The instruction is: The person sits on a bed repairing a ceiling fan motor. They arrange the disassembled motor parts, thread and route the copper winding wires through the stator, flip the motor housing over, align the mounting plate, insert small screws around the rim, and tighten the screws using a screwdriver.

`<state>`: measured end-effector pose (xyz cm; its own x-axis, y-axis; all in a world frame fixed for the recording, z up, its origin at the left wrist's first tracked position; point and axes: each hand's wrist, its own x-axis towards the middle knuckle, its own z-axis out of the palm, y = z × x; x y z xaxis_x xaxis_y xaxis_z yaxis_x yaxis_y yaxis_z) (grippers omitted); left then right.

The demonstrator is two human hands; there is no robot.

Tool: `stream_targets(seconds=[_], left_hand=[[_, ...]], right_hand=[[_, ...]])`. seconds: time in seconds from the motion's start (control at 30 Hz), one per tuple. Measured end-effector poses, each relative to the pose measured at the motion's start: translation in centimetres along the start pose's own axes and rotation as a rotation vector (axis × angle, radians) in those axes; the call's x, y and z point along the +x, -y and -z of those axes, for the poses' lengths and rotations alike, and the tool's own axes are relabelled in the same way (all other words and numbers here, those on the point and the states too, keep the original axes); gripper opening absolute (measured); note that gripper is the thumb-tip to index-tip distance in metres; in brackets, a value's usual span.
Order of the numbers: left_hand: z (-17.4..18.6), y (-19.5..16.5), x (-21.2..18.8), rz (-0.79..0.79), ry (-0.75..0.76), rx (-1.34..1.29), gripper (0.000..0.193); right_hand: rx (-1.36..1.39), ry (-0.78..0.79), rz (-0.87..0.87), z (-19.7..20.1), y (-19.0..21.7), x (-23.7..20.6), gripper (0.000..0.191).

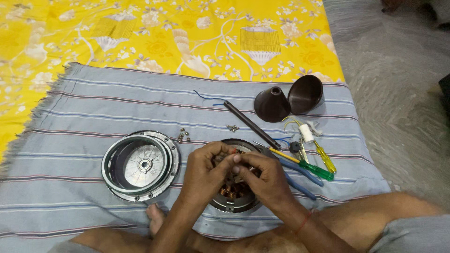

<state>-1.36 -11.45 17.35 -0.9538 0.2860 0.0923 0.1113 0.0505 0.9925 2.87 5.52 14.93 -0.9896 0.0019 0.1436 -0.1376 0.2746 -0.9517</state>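
1. I see both hands meeting directly above the round motor stator [233,191], which lies flat on the striped grey cloth [93,103] just ahead of the crossed legs.
2. My left hand [205,174] and right hand [262,175] pinch together at the fingertips over the stator's far edge, gripping something small with a reddish tip; I cannot tell exactly what it is.
3. The stator sits square between the two hands, equally near each, its copper windings showing beneath them.
4. The open motor cover [140,165] lies flat just to the left, apart from the stator.
5. The screwdrivers [309,166] lie to the right, handles pointing away to the right.
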Motion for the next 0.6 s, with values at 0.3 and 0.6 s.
stream_targets(seconds=[0.3,0.6], left_hand=[[0.3,-0.4,0.5,0.159,0.014,-0.368,0.009],[3.1,-2.9,1.4,0.245,-0.225,-0.285,0.016]], right_hand=[[0.036,0.022,0.010,0.2,0.5,0.2,0.017],[0.200,0.025,-0.134,-0.6,0.1,0.1,0.014]])
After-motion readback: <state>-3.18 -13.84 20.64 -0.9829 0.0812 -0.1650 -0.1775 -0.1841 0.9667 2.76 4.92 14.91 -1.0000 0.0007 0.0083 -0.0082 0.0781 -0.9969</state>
